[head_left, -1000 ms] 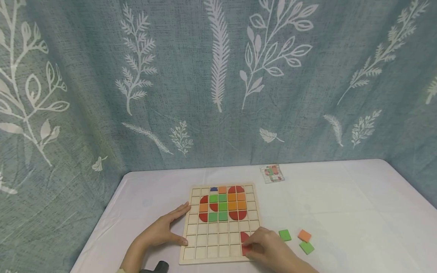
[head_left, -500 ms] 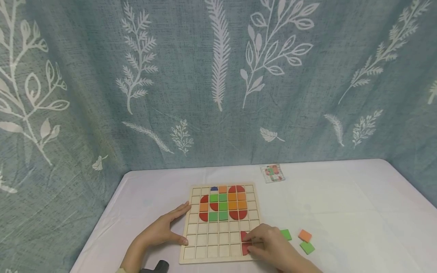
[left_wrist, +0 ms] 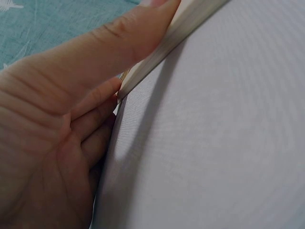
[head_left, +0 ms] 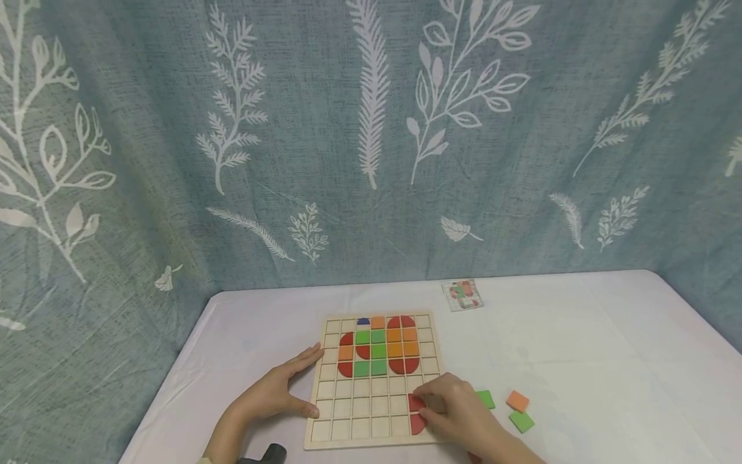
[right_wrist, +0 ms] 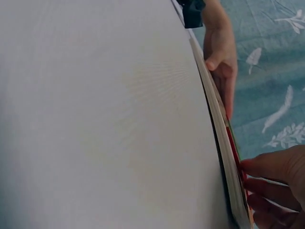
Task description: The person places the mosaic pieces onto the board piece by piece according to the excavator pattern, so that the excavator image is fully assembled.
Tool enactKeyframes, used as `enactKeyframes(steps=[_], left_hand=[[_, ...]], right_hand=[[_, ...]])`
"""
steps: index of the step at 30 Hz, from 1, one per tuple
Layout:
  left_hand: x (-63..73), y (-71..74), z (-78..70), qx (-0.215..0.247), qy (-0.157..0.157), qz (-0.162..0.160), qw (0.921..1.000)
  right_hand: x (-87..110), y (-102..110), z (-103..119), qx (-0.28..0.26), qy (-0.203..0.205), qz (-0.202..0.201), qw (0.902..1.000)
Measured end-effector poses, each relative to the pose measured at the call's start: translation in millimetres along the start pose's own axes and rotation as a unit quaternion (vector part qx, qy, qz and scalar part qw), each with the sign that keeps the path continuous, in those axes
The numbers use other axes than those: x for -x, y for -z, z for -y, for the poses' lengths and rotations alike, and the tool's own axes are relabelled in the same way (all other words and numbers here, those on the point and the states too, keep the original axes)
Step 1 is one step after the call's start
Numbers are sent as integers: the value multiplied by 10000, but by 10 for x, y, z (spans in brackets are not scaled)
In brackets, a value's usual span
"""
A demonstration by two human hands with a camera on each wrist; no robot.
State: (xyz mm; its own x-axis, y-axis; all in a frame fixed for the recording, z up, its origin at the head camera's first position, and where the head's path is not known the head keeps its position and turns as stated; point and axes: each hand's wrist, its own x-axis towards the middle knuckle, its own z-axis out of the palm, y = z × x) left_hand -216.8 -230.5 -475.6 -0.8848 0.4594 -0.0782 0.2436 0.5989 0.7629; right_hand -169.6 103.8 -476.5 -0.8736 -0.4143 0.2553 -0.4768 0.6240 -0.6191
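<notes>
A wooden grid board (head_left: 350,426) lies on the white table, with red, green, orange and blue tiles in its upper cells. My left hand (head_left: 272,392) spreads along the board's left edge, thumb and fingertips touching the frame; the left wrist view shows its thumb (left_wrist: 105,52) against the wooden side. At the lower right cells, my right hand (head_left: 460,412) pinches a red quarter-circle tile (head_left: 415,402) between thumb and forefinger. A second red quarter-circle tile (head_left: 417,424) lies in the cell below, close to the thumb. In the right wrist view, the right fingers (right_wrist: 267,167) reach over the board's edge.
Right of the board lie a green tile (head_left: 485,399), partly behind the right hand, an orange tile (head_left: 518,401) and another green tile (head_left: 522,421). A pattern card (head_left: 462,295) lies at the back. A dark object (head_left: 274,454) shows by the left wrist. A patterned curtain (head_left: 371,161) hangs behind.
My right hand has moved slightly up, its fingers shifting from the lower red tile to the upper one, which appears turned. The left hand stays in place.
</notes>
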Motion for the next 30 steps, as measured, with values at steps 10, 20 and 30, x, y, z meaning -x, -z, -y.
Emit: enactKeyframes(steps=[10,20,30], left_hand=[[-3,10,3,-84,24,4,10000],[-10,17,15,20,77,34,10000],[-19,20,-11,7,135,26,9999]], right_hand=[[-11,-24,-16,-86,122,90,9998],[21,37,-39,-152,417,177,9989],[90,74,14,-204,433,495,9976]])
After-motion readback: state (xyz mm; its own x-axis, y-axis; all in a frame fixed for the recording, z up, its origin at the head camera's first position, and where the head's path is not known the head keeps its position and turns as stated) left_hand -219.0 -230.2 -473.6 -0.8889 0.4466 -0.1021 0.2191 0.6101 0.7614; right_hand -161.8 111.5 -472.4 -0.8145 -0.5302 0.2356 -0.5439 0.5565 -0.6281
